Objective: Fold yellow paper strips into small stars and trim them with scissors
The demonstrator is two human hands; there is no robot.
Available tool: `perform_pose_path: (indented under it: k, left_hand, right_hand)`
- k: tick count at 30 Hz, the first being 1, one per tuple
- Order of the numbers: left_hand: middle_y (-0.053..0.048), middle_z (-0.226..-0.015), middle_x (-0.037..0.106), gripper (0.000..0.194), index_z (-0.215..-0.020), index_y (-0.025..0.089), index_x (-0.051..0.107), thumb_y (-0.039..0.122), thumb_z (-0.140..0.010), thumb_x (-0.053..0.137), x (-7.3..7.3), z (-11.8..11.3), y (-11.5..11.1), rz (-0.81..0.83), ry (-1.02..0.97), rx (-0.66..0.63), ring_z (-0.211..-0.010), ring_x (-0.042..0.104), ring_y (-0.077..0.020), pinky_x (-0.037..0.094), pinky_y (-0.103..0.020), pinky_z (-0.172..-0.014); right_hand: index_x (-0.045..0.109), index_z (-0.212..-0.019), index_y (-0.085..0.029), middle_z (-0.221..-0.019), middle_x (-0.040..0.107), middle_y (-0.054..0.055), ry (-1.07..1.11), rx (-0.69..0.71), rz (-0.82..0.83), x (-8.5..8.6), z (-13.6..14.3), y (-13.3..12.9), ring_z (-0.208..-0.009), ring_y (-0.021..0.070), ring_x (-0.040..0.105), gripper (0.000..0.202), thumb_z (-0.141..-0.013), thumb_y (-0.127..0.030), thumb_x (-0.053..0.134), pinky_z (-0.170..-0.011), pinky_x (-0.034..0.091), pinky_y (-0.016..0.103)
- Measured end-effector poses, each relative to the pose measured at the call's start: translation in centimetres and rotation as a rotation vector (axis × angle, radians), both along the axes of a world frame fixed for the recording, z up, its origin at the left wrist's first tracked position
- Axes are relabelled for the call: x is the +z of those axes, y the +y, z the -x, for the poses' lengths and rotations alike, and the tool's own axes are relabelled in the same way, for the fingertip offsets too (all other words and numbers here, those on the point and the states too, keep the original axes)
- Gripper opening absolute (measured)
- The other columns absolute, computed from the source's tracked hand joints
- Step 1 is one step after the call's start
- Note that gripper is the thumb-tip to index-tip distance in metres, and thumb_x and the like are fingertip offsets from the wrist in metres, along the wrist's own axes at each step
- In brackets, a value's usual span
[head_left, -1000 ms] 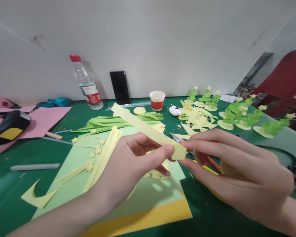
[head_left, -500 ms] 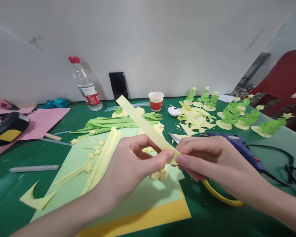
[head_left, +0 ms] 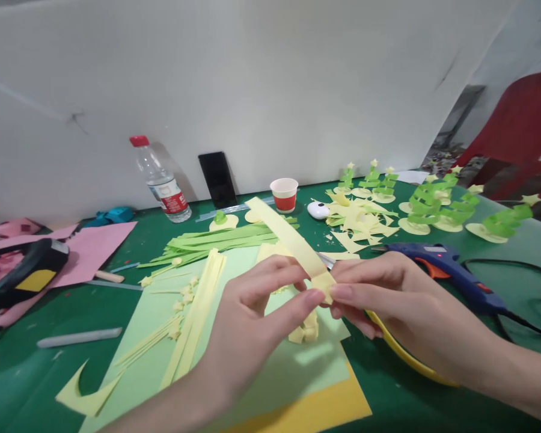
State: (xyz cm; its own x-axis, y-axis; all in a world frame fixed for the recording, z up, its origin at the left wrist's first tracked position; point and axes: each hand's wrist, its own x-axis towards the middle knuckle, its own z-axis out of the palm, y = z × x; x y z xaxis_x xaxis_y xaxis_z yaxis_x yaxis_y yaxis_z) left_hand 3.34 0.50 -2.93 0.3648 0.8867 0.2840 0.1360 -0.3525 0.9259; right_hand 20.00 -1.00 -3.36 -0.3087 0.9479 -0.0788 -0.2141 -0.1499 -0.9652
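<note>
A pale yellow paper strip point(head_left: 288, 236) is pinched between both hands above the green sheets, its long free end slanting up to the left. At its lower end the paper is folded over into a small angular shape. My left hand point(head_left: 261, 313) presses this fold with thumb and fingertips. From the other side my right hand point(head_left: 388, 294) grips the same folded end between thumb and forefinger. Below the hands, small folded paper pieces point(head_left: 305, 329) lie on the light green paper sheet point(head_left: 270, 385). Scissors with yellow handles point(head_left: 410, 355) lie partly hidden behind my right hand.
Right of my hands lies a blue glue gun point(head_left: 451, 267) with its cord. Paper scraps point(head_left: 360, 216) and spiral paper trees point(head_left: 419, 204) are behind it. Yellow strips point(head_left: 198, 313) and green strips point(head_left: 216, 242) lie left. A bottle point(head_left: 165, 186), phone point(head_left: 217, 179) and paper cup point(head_left: 284, 195) stand along the wall.
The strip's lower end now shows a clearer fold, and its free end has swung slightly right. The whole scene has shifted a little as the head camera moved. Both hands keep their pinch.
</note>
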Motion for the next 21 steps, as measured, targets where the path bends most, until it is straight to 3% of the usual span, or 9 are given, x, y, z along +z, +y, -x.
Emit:
perform_pose_path:
  k: [3,7,14,17,21]
  left_hand:
    - [0.0,-0.077,0.072,0.023,-0.069,0.023,0.074,0.01,-0.081,0.059,-0.1,0.1,0.0,-0.24,-0.006,-0.01,-0.072,0.065,-0.0139,0.053,-0.021,-0.068]
    - [-0.001,-0.084,0.073,0.036,-0.092,0.027,0.077,-0.001,-0.077,0.058,-0.2,0.3,0.1,-0.444,-0.034,-0.038,-0.076,0.067,-0.0139,0.055,-0.021,-0.07]
    - [0.0,-0.076,0.068,0.025,-0.085,0.026,0.078,0.004,-0.076,0.07,-0.6,0.3,0.3,-0.44,-0.086,-0.07,-0.071,0.064,-0.0116,0.055,-0.019,-0.068]
    - [0.002,-0.073,0.069,0.027,-0.081,0.028,0.078,0.003,-0.077,0.068,-0.2,0.4,0.1,-0.382,-0.067,-0.021,-0.069,0.064,-0.0105,0.053,-0.016,-0.067]
    - [0.005,-0.071,0.073,0.027,-0.072,0.03,0.077,0.005,-0.076,0.068,0.4,0.5,-0.2,-0.245,-0.024,0.068,-0.065,0.065,-0.01,0.052,-0.014,-0.061]
  right_hand:
    - [0.068,-0.052,-0.014,-0.049,0.055,-0.002,0.119,0.048,0.132,0.1,-0.1,0.0,-0.039,0.0024,0.038,0.019,-0.066,-0.023,0.077,-0.041,0.026,0.018]
    - [0.067,-0.054,-0.013,-0.046,0.053,-0.003,0.28,0.146,0.276,0.7,-0.4,-0.4,-0.036,0.0025,0.041,0.017,-0.067,-0.021,0.074,-0.038,0.026,0.015]
    - [0.06,-0.053,-0.013,-0.038,0.043,-0.004,0.282,0.313,0.557,1.4,-0.3,-0.3,-0.029,0.0032,0.032,0.024,-0.075,-0.02,0.053,-0.029,0.022,0.012]
    - [0.06,-0.058,-0.014,-0.042,0.046,-0.004,0.189,0.304,0.475,1.2,-0.1,0.0,-0.03,0.0037,0.035,0.025,-0.079,-0.025,0.052,-0.03,0.026,0.013]
    - [0.062,-0.066,-0.017,-0.053,0.048,-0.006,-0.167,0.075,0.07,0.9,-0.1,0.0,-0.039,0.0037,0.038,0.012,-0.072,-0.027,0.064,-0.036,0.029,0.015]
